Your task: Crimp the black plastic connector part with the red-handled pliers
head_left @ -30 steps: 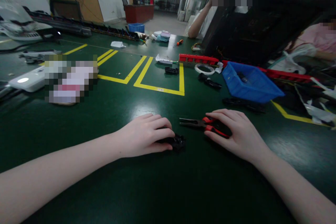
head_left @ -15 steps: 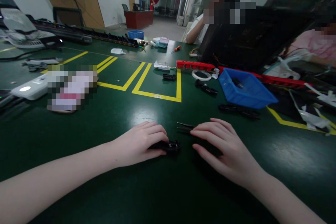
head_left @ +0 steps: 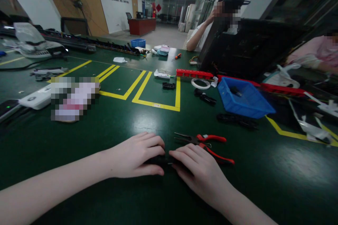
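**Green table (head_left: pixel 126 204): pliers out of hand, both hands at blk part**

Clock sits on the part, w/ 12 at the far side. Yellow tape (head_left: pixel 142 103) is at 11 to 12, blue bin (head_left: pixel 246 110) at 1 to 2.

What's new: the pliers (head_left: pixel 215 137) lie loose on the table at 2 o'clock, w/ no fingers round the red grips. The grips are spread and the tips are a bit apart. R hand (head_left: pixel 202 168) is now at the part's 3 o'clock side. So both hands are at the part & no tool is in them.

The blk part (head_left: pixel 157 160) is low on the table, btwn the hands & mostly hidden. L hand (head_left: pixel 138 156) is half open at 9, fingers bent over it, thumb on the near side. R hand is half shut, fingers bent down. Can't tell if either one grips it tight.
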`<state>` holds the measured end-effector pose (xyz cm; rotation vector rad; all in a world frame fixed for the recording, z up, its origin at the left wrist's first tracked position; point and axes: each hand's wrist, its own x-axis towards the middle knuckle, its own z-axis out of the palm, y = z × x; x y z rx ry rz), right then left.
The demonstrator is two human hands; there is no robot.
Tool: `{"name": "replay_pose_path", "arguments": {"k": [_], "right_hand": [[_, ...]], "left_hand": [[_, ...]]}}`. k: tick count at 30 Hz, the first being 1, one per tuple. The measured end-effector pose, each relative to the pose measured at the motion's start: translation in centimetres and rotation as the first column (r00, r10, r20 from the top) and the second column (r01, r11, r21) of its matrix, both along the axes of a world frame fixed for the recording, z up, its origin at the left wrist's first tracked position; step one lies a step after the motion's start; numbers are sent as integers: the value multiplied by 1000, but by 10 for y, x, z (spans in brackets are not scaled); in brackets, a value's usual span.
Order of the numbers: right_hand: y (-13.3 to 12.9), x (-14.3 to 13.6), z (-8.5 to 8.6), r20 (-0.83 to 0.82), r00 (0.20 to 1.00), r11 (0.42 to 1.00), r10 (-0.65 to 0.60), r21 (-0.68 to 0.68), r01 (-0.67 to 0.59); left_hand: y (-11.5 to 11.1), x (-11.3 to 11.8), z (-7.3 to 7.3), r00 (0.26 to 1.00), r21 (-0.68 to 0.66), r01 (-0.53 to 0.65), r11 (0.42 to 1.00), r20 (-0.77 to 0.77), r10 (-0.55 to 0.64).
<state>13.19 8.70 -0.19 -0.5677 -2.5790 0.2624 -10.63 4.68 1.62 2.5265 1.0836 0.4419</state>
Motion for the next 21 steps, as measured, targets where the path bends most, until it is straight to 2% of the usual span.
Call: {"name": "replay_pose_path", "arguments": {"k": [3, 5, 8, 10, 12, 16, 21], "right_hand": [[-1, 1, -3, -47, 998, 992, 50, 121, -44], [-2, 1, -3, -56, 997, 991, 58, 122, -51], [-1, 2, 0, -40, 999, 997, 0, -76, -3], [0, 2, 2, -18, 999, 970, -32, -242, 26], [1, 2, 4, -4, 999, 936, -53, -348, 48], [4, 0, 6, 48, 995, 908, -89, -406, 100], [9, 0, 5, 50, 997, 892, -65, -444, 81]], "left_hand": [[0, 1, 3, 1000, -8, -1, 1000, -22, 0], [-1, 2, 3, 1000, -23, -18, 1000, -25, 17], [0, 5, 2, 998, -67, -57, 996, 16, 58], [2, 6, 1, 993, -122, -84, 989, 67, 92], [6, 8, 0, 983, -204, -102, 974, 128, 130], [12, 14, -2, 957, -314, -117, 942, 217, 191], [9, 15, -2, 952, -352, -169, 920, 183, 245]]}}
